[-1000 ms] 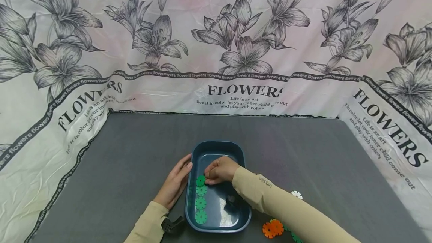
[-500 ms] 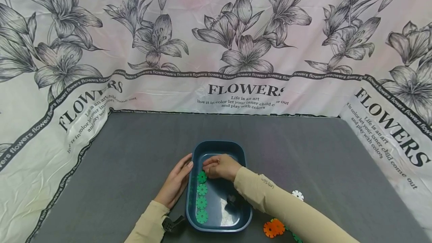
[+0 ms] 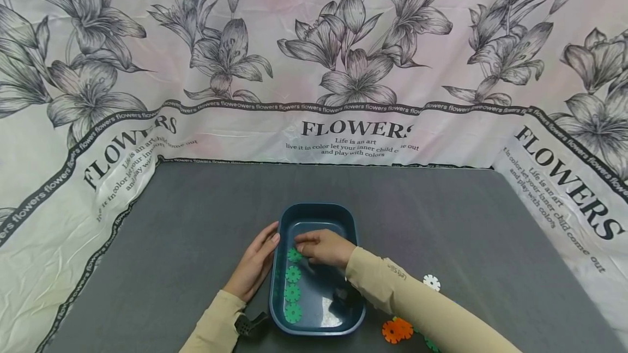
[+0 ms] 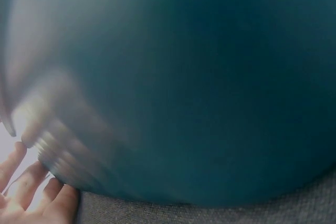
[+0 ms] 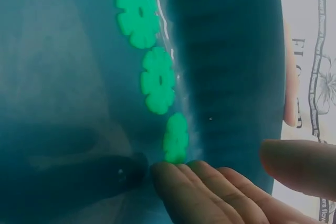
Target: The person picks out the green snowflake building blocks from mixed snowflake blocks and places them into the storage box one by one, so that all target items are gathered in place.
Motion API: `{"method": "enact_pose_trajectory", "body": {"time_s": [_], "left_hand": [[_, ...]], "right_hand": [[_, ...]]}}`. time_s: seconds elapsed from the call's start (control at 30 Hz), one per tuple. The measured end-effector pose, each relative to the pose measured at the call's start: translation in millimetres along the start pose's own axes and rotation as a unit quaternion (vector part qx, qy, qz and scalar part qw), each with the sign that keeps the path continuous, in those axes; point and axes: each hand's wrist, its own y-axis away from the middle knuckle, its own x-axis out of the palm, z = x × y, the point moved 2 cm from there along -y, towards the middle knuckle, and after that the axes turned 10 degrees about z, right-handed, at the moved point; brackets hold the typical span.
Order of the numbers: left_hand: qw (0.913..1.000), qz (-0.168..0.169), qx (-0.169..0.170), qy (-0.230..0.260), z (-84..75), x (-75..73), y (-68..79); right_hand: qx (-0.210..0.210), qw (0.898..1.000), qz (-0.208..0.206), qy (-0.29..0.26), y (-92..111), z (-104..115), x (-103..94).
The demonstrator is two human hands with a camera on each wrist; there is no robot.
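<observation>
A blue rectangular tray (image 3: 314,332) stands on the grey table. Along its left inner wall several green notched discs (image 3: 293,293) lie in a row, the farthest disc (image 3: 294,255) a little apart from the rest. My right hand (image 3: 326,248) is inside the tray, its fingertips at that farthest disc. In the right wrist view the fingers (image 5: 205,195) are extended at a green disc (image 5: 176,137), with the thumb (image 5: 299,166) spread away. Against the tray's left outer side rests my left hand (image 3: 255,263); the left wrist view shows its straight fingers (image 4: 58,198) at the wall.
Two orange notched discs (image 3: 397,330) lie right of the tray, with green pieces (image 3: 432,345) partly under the right forearm. Beyond that forearm is a white disc (image 3: 432,282). A flower-printed curtain (image 3: 353,143) borders the table at the back and sides.
The farthest green disc has shifted away from me along the wall, opening a small gap to the others. The right hand moved forward with it, then slightly back right. My left hand stays put.
</observation>
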Motion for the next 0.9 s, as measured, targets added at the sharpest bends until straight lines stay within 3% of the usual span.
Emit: {"method": "enact_pose_trajectory", "body": {"time_s": [0.3,0.4,0.53,0.7,0.83,0.9], "left_hand": [[1.0000,-0.004,-0.004,-0.002,3.9,-0.3,-0.8],[1.0000,-0.005,-0.005,-0.003,4.5,0.3,-0.7],[1.0000,-0.004,-0.004,-0.004,3.7,1.4,-0.9],[1.0000,-0.004,-0.002,-0.008,1.8,1.4,-1.1],[1.0000,-0.004,-0.002,-0.008,1.3,0.5,-0.1],[0.9999,-0.005,-0.002,-0.009,1.4,0.0,0.4]], "right_hand": [[-0.014,0.998,0.019,-0.051,8,-3,-7.5],[-0.048,0.998,0.002,-0.047,27,3,-19.0],[-0.101,0.994,-0.041,-0.022,76,13,-36.3],[-0.104,0.979,-0.134,0.109,141,6,-47.2],[-0.079,0.953,-0.165,0.241,165,-23,-48.7],[-0.081,0.934,-0.166,0.306,168,-41,-48.6]]}}
